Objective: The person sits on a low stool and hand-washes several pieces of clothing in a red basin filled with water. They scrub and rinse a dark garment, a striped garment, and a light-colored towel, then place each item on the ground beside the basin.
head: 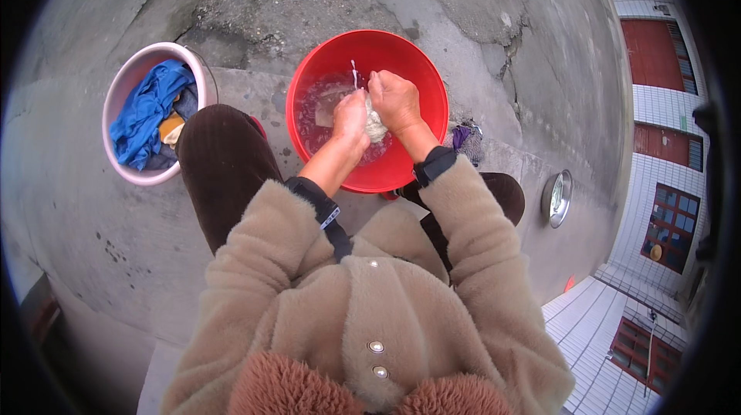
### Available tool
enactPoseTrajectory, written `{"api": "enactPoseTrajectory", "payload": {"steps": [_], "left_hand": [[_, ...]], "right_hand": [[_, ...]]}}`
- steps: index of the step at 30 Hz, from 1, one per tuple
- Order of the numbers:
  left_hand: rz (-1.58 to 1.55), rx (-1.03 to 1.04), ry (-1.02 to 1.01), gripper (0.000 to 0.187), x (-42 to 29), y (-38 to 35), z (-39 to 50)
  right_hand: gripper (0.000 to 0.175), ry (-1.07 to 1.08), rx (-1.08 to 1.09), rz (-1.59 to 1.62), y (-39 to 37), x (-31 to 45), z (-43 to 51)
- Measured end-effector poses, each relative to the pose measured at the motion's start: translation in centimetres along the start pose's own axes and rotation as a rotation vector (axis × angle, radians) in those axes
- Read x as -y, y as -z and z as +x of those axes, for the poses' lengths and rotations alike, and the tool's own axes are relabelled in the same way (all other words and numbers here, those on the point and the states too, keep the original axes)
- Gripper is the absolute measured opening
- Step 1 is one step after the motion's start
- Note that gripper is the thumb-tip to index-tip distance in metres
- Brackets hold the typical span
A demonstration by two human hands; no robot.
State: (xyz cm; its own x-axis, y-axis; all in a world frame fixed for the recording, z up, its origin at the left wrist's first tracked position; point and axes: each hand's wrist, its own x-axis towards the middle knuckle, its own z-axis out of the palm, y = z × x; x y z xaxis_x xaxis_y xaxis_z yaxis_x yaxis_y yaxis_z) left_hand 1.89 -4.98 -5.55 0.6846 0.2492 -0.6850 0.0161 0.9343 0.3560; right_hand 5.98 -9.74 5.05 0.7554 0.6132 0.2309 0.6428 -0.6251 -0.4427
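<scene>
A red plastic basin [367,180] holds soapy water and stands on the ground between my knees. Over it, my left hand [350,118] is closed on one part of a wet, pale cloth [375,122]. Close beside it on the right, my right hand [396,101] grips another part of the same cloth. A whitish streak of water or suds shows just beyond my fingers. Under the water, left of the cloth, lies a pale flat shape that I cannot make out.
A pink bucket [109,119] with blue, grey and yellow-brown clothes stands at the left. A purple and grey cloth [470,141] lies right of the basin. A metal bowl [558,199] sits farther right. The concrete ground is cracked beyond the basin; a tiled building stands at the right.
</scene>
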Motion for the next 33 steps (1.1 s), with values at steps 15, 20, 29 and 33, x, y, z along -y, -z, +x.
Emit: {"api": "enactPoseTrajectory", "payload": {"steps": [15,20,29,33], "left_hand": [[0.105,0.195,-0.109,0.022,-2.1,0.9,-0.1],[0.018,0.137,0.000,0.022,-2.4,0.6,-0.6],[-0.331,0.183,0.042,0.026,-5.6,-2.2,-1.8],[-0.037,0.116,-0.020,0.030,-5.1,-1.4,-0.8]], "right_hand": [[0.025,0.317,-0.120,0.160,-1.1,1.0,-1.9],[0.020,0.089,-0.197,0.293,-2.1,-1.0,-2.4],[0.040,-0.575,0.619,1.066,0.0,-8.8,-3.2],[0.042,-0.537,0.899,0.825,0.4,-6.6,-2.9]]}}
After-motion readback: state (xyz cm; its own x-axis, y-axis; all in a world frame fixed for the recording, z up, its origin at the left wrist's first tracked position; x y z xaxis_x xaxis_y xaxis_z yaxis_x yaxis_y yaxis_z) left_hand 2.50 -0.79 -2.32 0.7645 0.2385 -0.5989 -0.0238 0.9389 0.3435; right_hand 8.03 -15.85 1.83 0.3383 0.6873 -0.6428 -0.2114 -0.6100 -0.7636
